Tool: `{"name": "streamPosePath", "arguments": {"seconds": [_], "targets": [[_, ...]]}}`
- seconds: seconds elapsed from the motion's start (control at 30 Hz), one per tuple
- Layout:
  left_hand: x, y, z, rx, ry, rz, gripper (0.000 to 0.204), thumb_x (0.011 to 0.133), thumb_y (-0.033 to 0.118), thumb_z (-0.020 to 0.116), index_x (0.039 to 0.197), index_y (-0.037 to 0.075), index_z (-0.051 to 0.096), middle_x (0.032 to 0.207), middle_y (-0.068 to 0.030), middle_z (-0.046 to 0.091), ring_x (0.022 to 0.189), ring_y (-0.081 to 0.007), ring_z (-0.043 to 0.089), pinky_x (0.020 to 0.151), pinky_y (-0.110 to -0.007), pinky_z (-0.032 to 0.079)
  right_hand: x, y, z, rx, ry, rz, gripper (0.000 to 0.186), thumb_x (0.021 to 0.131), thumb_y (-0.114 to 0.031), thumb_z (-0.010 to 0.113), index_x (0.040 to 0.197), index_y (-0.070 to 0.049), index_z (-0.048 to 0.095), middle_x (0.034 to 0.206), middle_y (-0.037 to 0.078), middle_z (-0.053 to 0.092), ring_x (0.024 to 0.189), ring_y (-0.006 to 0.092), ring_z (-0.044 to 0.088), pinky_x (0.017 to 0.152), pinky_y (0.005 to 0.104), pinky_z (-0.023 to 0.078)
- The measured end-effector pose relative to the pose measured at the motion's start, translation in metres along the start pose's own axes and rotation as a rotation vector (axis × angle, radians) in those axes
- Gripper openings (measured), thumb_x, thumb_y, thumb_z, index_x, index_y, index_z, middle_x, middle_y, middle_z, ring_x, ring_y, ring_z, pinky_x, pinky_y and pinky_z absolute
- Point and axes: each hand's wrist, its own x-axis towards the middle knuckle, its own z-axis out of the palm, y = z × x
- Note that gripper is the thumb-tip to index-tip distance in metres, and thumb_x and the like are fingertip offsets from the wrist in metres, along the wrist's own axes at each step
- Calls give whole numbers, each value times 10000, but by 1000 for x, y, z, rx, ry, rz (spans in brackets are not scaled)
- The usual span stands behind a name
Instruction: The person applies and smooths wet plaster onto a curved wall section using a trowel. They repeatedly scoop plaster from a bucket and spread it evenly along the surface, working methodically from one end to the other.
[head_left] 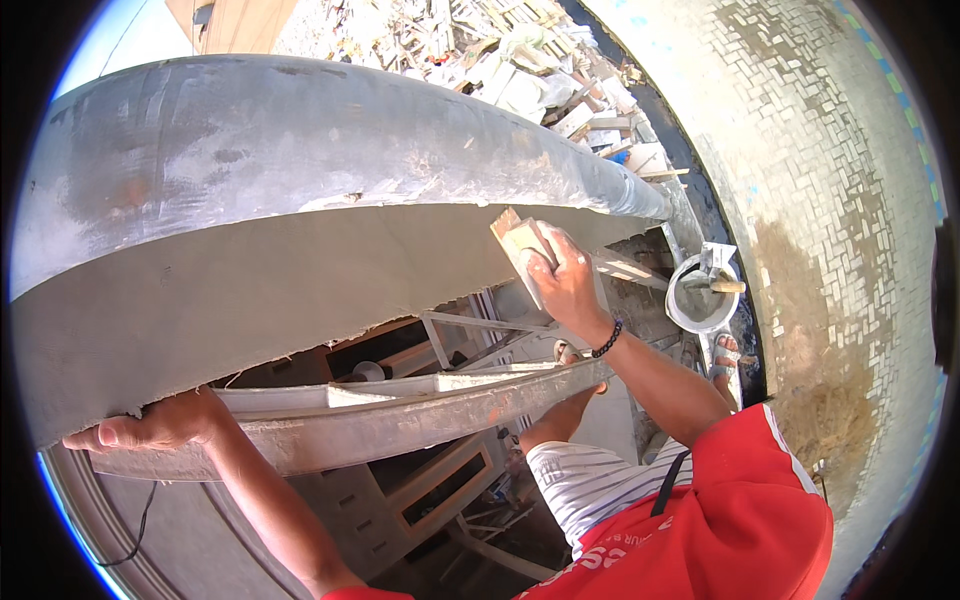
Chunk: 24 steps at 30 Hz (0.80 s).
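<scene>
A grey, smoothly plastered concrete band (300, 270) runs across in front of me, under a thick rounded ledge (330, 130) blotched with pale plaster. My right hand (568, 275) is closed around a small flat wooden float (522, 245), held at the right part of the band; whether its face touches the plaster I cannot tell. A dark bead bracelet sits on that wrist. At far left, my left hand (160, 422) lies at the band's rough lower edge with its fingers stretched out, holding no tool.
A curved metal scaffold beam (390, 425) passes below the band. At right hangs or stands a white bucket (690, 310) with a wooden-handled trowel (727, 287). My sandaled feet are on narrow supports high above ground. Rubble (520, 80) and patterned paving (820, 200) lie below.
</scene>
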Motion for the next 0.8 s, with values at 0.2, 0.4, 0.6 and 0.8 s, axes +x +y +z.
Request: {"name": "streamPosePath", "arguments": {"seconds": [0.2, 0.4, 0.6, 0.8], "targets": [[3, 2, 1, -40, 2, 3, 773, 900, 717, 248, 1306, 69, 361, 1123, -131, 401, 1177, -272, 466, 929, -533, 437, -19, 33, -20, -69, -64, 290, 448, 863, -166, 635, 1222, 83, 541, 1058, 300, 645, 990, 407, 645, 855, 424, 505], [9, -10, -3, 34, -24, 100, 761, 908, 703, 253, 1283, 51, 368, 1117, -135, 398, 1152, -265, 478, 879, -511, 449, 10, 11, -1, -74, -70, 291, 434, 861, -168, 630, 1202, 91, 559, 1048, 302, 644, 997, 408, 642, 873, 430, 498], [5, 3, -1, -28, -5, 39, 752, 920, 680, 250, 1296, 36, 348, 1127, -142, 391, 1123, -260, 485, 851, -507, 446, -18, -23, -12, 67, -84, 200, 392, 870, -133, 610, 1206, 63, 558, 1031, 287, 642, 986, 430, 624, 881, 432, 486], [8, 13, 5, 26, 44, 79, 675, 941, 629, 242, 1119, 14, 454, 1036, -125, 407, 1009, -261, 492, 870, -490, 412, 28, 22, -5, -71, -95, 378, 434, 871, -164, 609, 1240, 56, 547, 1095, 318, 611, 1032, 444, 595, 895, 441, 474]]}}
